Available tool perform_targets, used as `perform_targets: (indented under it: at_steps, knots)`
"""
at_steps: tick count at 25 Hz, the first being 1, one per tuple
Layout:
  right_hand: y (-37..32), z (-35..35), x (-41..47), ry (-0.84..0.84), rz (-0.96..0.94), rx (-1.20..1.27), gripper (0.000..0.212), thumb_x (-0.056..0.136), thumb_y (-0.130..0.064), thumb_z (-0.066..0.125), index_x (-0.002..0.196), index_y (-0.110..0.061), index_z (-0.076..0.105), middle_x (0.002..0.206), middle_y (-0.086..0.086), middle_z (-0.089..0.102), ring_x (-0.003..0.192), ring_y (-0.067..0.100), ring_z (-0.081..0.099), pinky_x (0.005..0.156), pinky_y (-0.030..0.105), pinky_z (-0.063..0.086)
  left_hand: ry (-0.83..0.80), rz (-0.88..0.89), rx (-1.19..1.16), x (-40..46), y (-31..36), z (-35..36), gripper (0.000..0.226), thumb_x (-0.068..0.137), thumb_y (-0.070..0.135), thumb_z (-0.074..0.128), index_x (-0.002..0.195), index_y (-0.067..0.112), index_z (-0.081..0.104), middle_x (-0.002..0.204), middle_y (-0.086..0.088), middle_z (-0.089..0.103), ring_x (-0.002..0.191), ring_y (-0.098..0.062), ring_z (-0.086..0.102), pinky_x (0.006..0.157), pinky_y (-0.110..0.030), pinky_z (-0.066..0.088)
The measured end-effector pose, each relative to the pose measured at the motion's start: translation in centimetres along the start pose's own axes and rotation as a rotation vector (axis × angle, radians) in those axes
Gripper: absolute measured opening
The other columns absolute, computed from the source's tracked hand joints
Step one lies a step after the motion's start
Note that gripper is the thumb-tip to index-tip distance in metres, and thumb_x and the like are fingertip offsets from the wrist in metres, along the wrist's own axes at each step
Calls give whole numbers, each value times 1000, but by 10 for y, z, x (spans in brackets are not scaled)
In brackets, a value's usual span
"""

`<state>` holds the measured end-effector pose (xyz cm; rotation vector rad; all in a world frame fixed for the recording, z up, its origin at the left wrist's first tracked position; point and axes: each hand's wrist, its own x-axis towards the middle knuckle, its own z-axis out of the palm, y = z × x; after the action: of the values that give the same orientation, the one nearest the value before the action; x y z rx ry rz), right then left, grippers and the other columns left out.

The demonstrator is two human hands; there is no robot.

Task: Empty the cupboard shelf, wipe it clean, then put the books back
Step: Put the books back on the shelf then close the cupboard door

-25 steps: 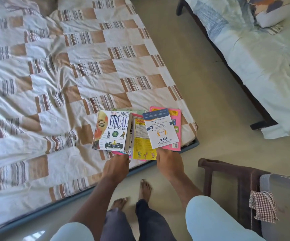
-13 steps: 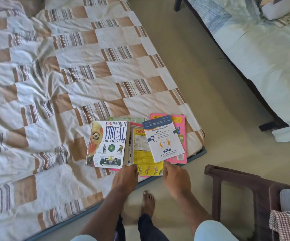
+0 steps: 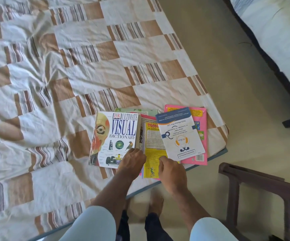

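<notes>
Where the bed (image 3: 71, 66) ends at its near corner, the books (image 3: 151, 136) lie fanned — pink one overhanging the edge. Left hand (image 3: 132, 161) grips the Visual Dictionary (image 3: 118, 134); right hand (image 3: 171, 171) pinches the white booklet (image 3: 179, 134). Open sheet beyond; chair (image 3: 262, 188) close right.

at five o'clock a dark wooden chair (image 3: 262, 186) is cut off by the frame edge; a green book (image 3: 135, 111) lies mostly hidden beneath the visual dictionary (image 3: 118, 138).

head view | looks steeply down from standing height | faces bed corner (image 3: 217, 136) and floor (image 3: 227, 84) | close range
</notes>
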<state>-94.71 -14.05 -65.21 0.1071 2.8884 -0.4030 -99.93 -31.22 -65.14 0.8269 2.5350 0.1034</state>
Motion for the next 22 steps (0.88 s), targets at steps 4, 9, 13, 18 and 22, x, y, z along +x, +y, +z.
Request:
perform_targets:
  at_steps: [4,9,13,18,22]
  knots:
    - [6,16,10,92,151,121,9,86,-13,69,80,-16,64,65,2,65,58,28,64,49,32,44,73,-2,15,1,2,16,33,44,-3,77,65,19,63,66,-1,60,66,-22,62,64,-32,52]
    - [71,3,41,-10,558,111,38,95,-22,58,133,-19,53,131,7,58,116,35,58,88,50,48,114,-86,-161,15,31,27,42,49,-2,81,85,15,67,78,-3,63,73,-27,63,59,-36,54]
    - [122,-3,56,-131,832,278,50,103,-30,46,150,-18,32,150,11,44,132,39,48,103,57,38,25,-33,-199,37,60,24,51,52,9,87,98,16,69,93,-3,66,86,-27,67,64,-38,56]
    - [160,1,57,-82,911,572,36,104,-24,43,129,0,53,130,22,58,114,39,58,89,42,50,-196,9,-122,63,89,14,68,98,37,56,156,23,24,166,-8,14,151,-29,18,112,-50,32]
    - [175,-8,61,-16,841,789,31,106,-34,40,116,-16,62,109,10,69,94,28,66,69,32,51,-198,-49,-36,77,94,20,74,100,45,49,159,27,9,167,-7,2,152,-31,9,116,-55,24]
